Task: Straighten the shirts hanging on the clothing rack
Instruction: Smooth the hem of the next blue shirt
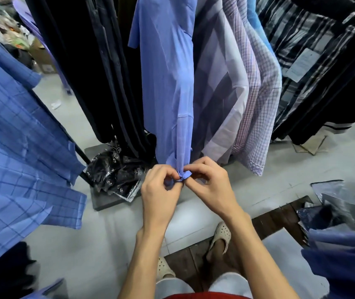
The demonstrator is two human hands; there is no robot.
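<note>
A plain blue shirt [168,83] hangs straight down in the middle of the rack, pulled taut to a bunched hem. My left hand [160,190] and my right hand [210,184] meet at that hem and both pinch the gathered blue fabric between thumb and fingers. Dark shirts [99,67] hang to its left. Pale checked and plaid shirts [247,93] hang to its right. The hangers and the rail are out of view above.
A blue checked shirt [21,147] hangs close on the left. Dark striped garments [314,61] fill the right. A grey rack base [105,201] carries plastic-wrapped dark packs [116,175]. More bagged clothes [340,208] lie at the right. My sandalled feet stand on the pale floor [86,244].
</note>
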